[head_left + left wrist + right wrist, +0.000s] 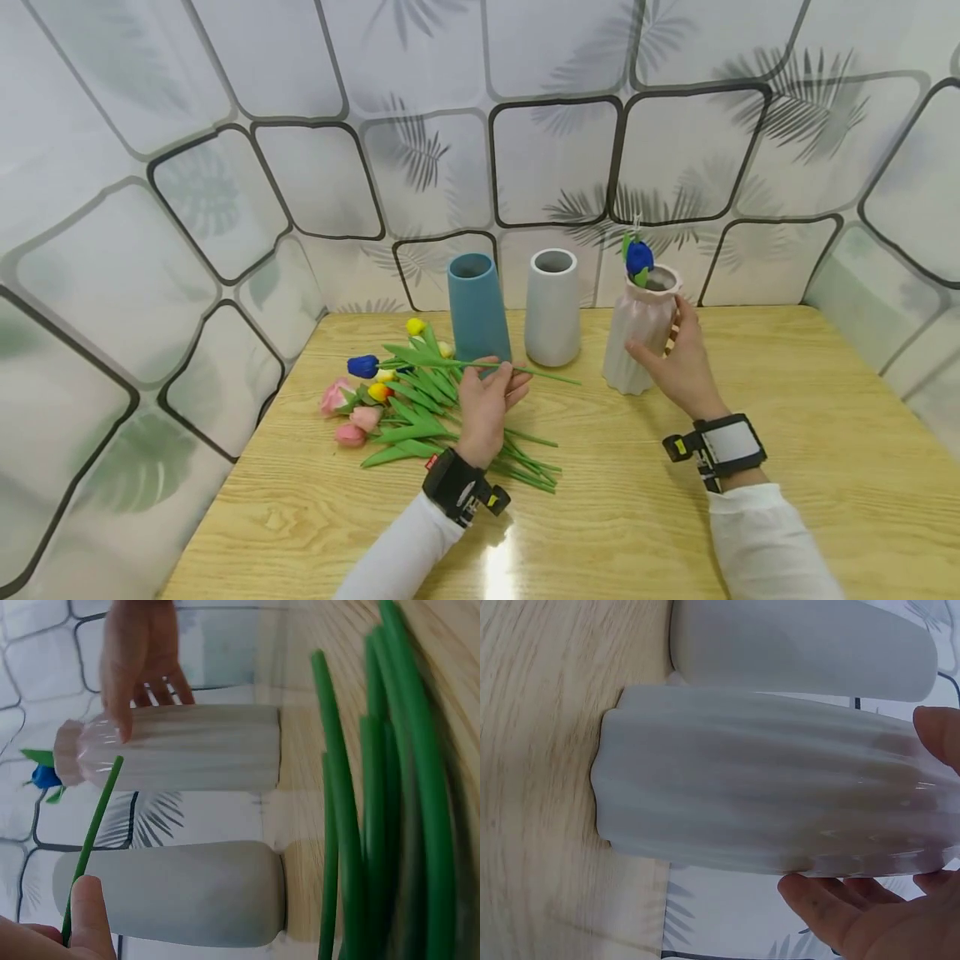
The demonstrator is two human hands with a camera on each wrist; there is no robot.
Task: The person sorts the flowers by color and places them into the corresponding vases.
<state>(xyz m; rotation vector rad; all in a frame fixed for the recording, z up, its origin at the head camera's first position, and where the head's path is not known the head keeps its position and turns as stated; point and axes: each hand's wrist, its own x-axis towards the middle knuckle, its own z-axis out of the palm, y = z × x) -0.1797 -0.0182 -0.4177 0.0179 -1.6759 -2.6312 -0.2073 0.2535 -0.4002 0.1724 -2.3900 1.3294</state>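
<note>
My left hand [483, 408] pinches the green stem of a blue tulip [363, 367] between thumb and fingers, above a pile of artificial flowers. In the left wrist view the thumb presses on that stem [94, 825], whose free end points toward the vases. My right hand [684, 367] grips a pale pink, pleated vase [628, 350] round its upper side; the thumb lies on the near face and the fingers on the far side. One blue flower [639, 258] stands in this vase, its head just above the rim. The vase [765, 780] is upright on the table.
A teal vase [478, 308] and a smooth white vase [553, 321] stand left of the pleated one. Pink roses [337, 396], pink tulips [351, 434] and yellow flowers [416, 327] lie with their green stems [525, 475] on the wooden table [600, 517]. A patterned cloth [427, 183] hangs behind.
</note>
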